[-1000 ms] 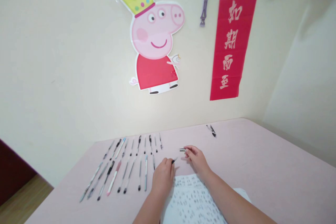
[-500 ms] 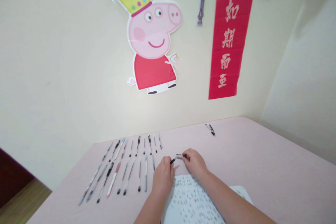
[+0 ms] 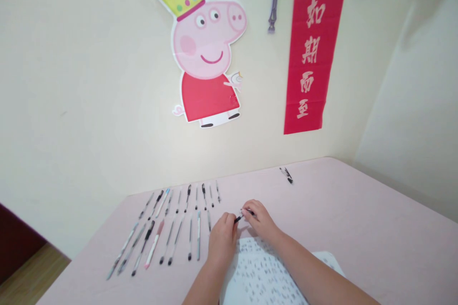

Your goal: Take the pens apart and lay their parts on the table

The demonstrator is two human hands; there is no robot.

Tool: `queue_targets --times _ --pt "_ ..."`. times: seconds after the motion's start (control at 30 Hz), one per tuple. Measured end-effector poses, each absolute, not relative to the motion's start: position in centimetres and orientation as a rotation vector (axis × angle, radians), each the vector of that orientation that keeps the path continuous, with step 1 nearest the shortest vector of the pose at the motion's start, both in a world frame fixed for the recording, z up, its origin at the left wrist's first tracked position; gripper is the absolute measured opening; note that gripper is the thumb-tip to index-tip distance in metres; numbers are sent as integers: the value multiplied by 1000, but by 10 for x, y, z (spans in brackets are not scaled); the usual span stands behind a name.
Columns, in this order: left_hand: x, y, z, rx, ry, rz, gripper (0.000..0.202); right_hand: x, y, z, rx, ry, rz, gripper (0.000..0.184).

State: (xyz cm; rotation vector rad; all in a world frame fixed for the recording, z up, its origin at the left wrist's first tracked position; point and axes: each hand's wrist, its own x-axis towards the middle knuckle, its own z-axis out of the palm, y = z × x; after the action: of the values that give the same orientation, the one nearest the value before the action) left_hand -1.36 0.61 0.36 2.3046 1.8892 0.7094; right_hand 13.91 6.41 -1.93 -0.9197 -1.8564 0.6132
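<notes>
My left hand (image 3: 223,234) is closed around a pen (image 3: 238,219), and only the pen's black end shows past the fingers. My right hand (image 3: 260,219) pinches a small dark piece (image 3: 251,212) that looks like a pen cap, close against the pen's tip. Fingers hide most of both pieces, so I cannot tell whether they are joined. Below my wrists lies a white sheet covered in handwriting (image 3: 263,267). Just left of my left hand, a clear pen (image 3: 209,221) rests on the table, partly hidden.
Two rows of pens lie on the pink table cover (image 3: 358,228) at left, among them a black-capped pen (image 3: 143,248) and a pink-and-white pen (image 3: 154,244). Several small black pieces (image 3: 286,175) lie at the back. Behind rises a wall with a pig cutout (image 3: 209,97).
My right hand has moved left toward my left hand, bringing the dark piece up to the pen's end. The gap between the hands has shrunk. The pens on the table have not moved.
</notes>
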Motion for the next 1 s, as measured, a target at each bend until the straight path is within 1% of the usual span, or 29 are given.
queue_targets --times 0.13,0.23,0.37,0.53,0.7,1.0 --pt "-13 6 4 2339 1804 782 21 138 67 -22 -901 -1843 703 41" --pt "-12 5 5 2352 1780 782 24 137 67 -23 -873 -1850 761 45" --pt "-12 5 6 2351 1782 743 25 136 68 -23 -818 -1859 799 43" --pt "-12 4 8 2337 1794 704 26 137 66 -20 -795 -1828 854 35" --pt "-11 3 8 2342 1802 729 24 138 65 -19 -769 -1822 881 30" --pt "-12 4 8 2310 1821 718 21 140 65 -21 -736 -1771 974 26"
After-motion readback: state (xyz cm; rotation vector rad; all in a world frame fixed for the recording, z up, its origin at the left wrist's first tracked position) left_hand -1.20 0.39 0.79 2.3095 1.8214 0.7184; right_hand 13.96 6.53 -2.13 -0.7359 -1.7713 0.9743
